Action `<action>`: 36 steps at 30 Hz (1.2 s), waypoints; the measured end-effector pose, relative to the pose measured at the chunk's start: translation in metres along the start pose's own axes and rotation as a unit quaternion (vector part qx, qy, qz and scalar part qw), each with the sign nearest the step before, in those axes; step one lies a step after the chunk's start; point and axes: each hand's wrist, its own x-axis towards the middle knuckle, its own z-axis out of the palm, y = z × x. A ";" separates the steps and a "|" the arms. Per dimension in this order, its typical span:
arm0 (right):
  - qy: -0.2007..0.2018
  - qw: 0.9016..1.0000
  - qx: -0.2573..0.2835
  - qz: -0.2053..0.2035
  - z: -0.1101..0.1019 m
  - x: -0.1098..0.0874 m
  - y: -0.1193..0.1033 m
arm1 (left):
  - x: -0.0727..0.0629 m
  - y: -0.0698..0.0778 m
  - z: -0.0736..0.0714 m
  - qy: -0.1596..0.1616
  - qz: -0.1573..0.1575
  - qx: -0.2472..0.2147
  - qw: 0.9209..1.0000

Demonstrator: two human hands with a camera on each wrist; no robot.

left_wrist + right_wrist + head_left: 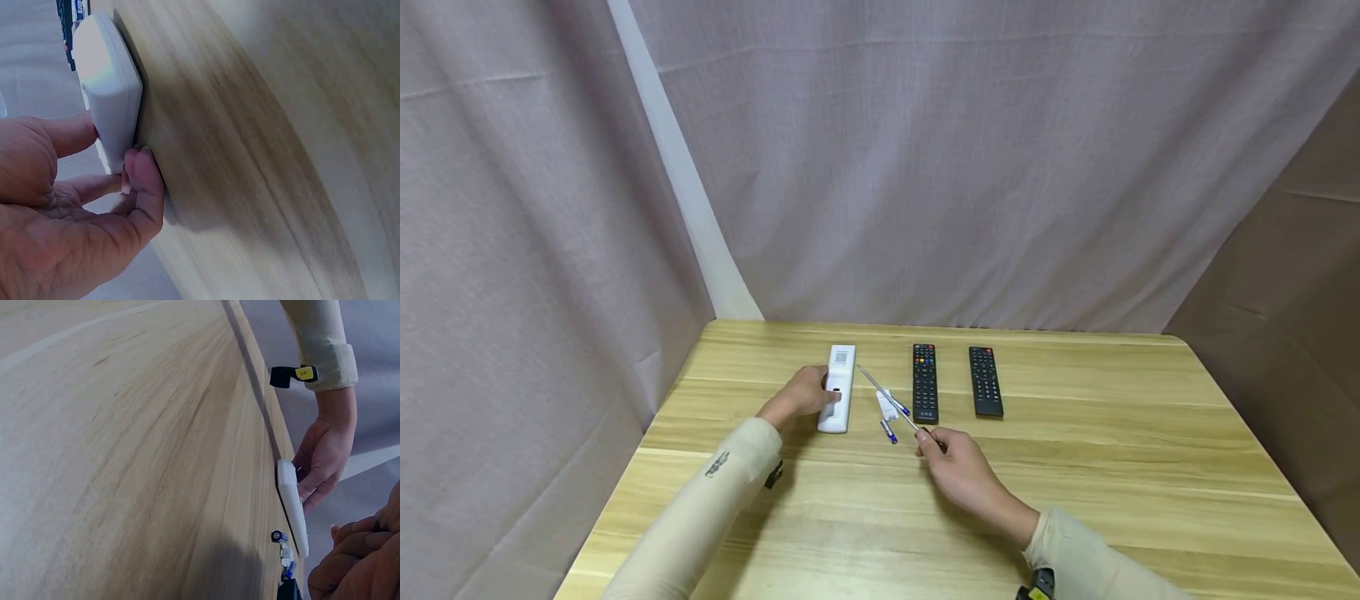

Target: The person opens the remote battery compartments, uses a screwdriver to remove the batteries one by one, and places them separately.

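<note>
A white remote control [843, 367] lies face down at the left, with a label and a small dark opening on its back. My left hand [802, 392] grips it from the left side, thumb on top; in the left wrist view its fingertips [140, 165] bend against the edge of the remote. My right hand [961, 473] holds a screwdriver [878, 385] by its dark handle, the long thin shaft slanting up-left, tip close to the white remote. Two blue-and-silver batteries [889, 432] and a small white piece [887, 403] lie under and beside the shaft.
Two black remote controls lie button side up to the right: one in the middle [926, 383], another farther right [986, 382]. The wooden table [1112, 467] meets hanging curtains [962, 167] at its back and sides.
</note>
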 end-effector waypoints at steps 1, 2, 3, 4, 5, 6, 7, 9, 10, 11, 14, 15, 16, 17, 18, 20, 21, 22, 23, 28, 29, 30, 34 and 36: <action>0.000 1.000 0.000 0.002 0.000 0.000 0.000 | 0.000 0.000 0.000 0.000 -0.002 -0.004 1.000; -0.001 1.000 0.000 0.004 -0.001 0.000 0.001 | 0.000 -0.001 0.000 0.000 -0.002 -0.005 1.000; 0.000 1.000 -0.001 0.005 -0.001 0.000 0.001 | 0.000 -0.001 0.000 0.002 -0.003 -0.006 1.000; 0.000 1.000 -0.002 0.007 -0.002 0.000 0.002 | 0.000 -0.002 0.000 0.002 -0.005 -0.009 1.000; 0.001 1.000 -0.004 0.008 -0.002 0.001 0.002 | 0.000 -0.002 0.000 0.004 -0.006 -0.011 1.000; 0.001 1.000 -0.006 0.007 -0.003 0.001 0.003 | -0.001 -0.003 0.001 0.006 -0.006 -0.014 1.000; 0.002 1.000 -0.008 0.007 -0.003 0.001 0.004 | -0.001 -0.004 0.001 0.010 -0.003 -0.015 1.000; 0.006 1.000 -0.013 0.004 -0.005 0.002 0.005 | -0.001 -0.005 0.002 0.019 0.001 -0.023 1.000; 0.008 1.000 -0.016 0.002 -0.006 0.002 0.006 | -0.002 -0.006 0.003 0.025 0.004 -0.026 0.999; 0.009 1.000 -0.019 0.000 -0.007 0.003 0.007 | -0.003 -0.007 0.003 0.034 0.009 -0.024 0.999; 0.012 1.000 -0.026 -0.001 -0.012 0.004 0.010 | -0.010 -0.008 0.001 0.055 0.014 -0.025 0.998; 0.011 1.000 -0.027 0.000 -0.015 0.004 0.011 | -0.015 -0.009 0.000 0.061 0.015 -0.023 0.998; 0.011 1.000 -0.029 0.002 -0.018 0.004 0.013 | -0.020 -0.009 -0.001 0.065 0.015 -0.022 0.998; 0.011 0.999 -0.031 0.004 -0.022 0.004 0.015 | -0.025 -0.010 -0.003 0.067 0.013 -0.025 0.997; 0.013 0.999 -0.035 0.006 -0.026 0.004 0.017 | -0.032 -0.010 -0.005 0.068 0.010 -0.031 0.997; 0.018 0.999 -0.041 0.012 -0.036 0.002 0.023 | -0.046 -0.011 -0.008 0.070 0.010 -0.040 0.997; 0.021 0.999 -0.045 0.015 -0.041 0.002 0.026 | -0.052 -0.012 -0.009 0.071 0.010 -0.044 0.996; 0.024 0.998 -0.051 0.018 -0.046 0.001 0.030 | -0.058 -0.013 -0.010 0.072 0.010 -0.051 0.996; 0.029 0.998 -0.056 0.020 -0.051 0.000 0.033 | -0.063 -0.014 -0.010 0.075 0.012 -0.053 0.996; 0.045 0.996 -0.076 0.028 -0.072 -0.002 0.047 | -0.080 -0.017 -0.010 0.089 0.018 -0.050 0.995; 0.048 0.995 -0.079 0.029 -0.075 -0.002 0.049 | -0.082 -0.017 -0.009 0.092 0.018 -0.049 0.994; 0.051 0.995 -0.082 0.030 -0.077 -0.002 0.050 | -0.083 -0.017 -0.009 0.094 0.019 -0.049 0.994; 0.066 0.992 -0.102 0.028 -0.086 -0.001 0.054 | -0.087 -0.013 -0.009 0.098 0.018 -0.055 0.994; 0.074 0.990 -0.115 0.027 -0.091 -0.001 0.057 | -0.088 -0.013 -0.009 0.097 0.018 -0.058 0.993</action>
